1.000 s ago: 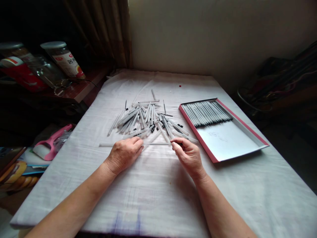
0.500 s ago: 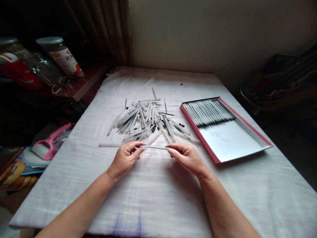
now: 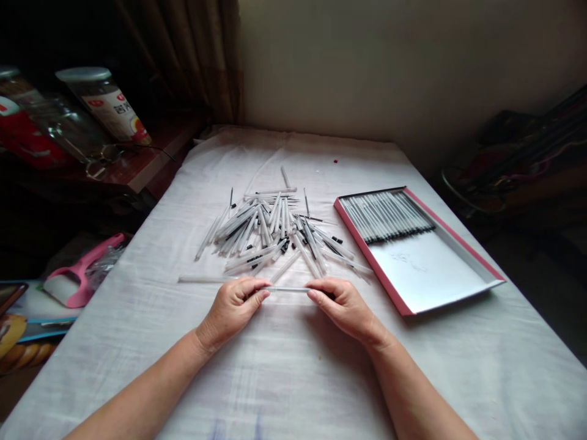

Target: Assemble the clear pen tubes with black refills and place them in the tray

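A slim pen with a pale, see-through barrel lies level between my two hands, just above the cloth. My left hand pinches one end of it between thumb and fingers. On the other end, my right hand is closed in the same way; both tips are hidden by fingers. Beyond the hands spreads a loose heap of pen parts: clear barrels, dark refills and small black caps. To the right, an open red-edged box holds a neat row of assembled-looking pens with black ends.
A white cloth covers the table. On a side shelf at left stand a labelled jar and a pair of glasses. Below is a pink-handled item. A tiny red piece lies near the table's back.
Both hands still grip the pen and have come slightly closer together, so less of its barrel shows. The whole view has shifted a little, with the hands and box lower in it.
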The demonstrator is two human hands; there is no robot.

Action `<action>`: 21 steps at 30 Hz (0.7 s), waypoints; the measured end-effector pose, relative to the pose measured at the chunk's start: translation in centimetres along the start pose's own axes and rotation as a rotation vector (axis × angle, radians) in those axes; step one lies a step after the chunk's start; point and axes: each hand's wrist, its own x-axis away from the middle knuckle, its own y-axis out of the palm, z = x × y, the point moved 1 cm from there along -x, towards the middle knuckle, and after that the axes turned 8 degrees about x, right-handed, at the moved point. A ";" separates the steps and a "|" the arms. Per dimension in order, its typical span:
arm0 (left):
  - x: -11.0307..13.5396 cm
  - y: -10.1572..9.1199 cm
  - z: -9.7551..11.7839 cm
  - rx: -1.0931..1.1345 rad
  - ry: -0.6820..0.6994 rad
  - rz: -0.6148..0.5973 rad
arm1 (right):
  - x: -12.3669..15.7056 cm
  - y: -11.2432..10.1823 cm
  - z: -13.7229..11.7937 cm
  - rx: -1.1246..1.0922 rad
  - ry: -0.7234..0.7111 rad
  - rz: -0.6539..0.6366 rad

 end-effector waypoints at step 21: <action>-1.7 -1.1 0.0 0.556 -0.394 0.116 | -4.0 -17.0 7.6 0.423 0.415 0.860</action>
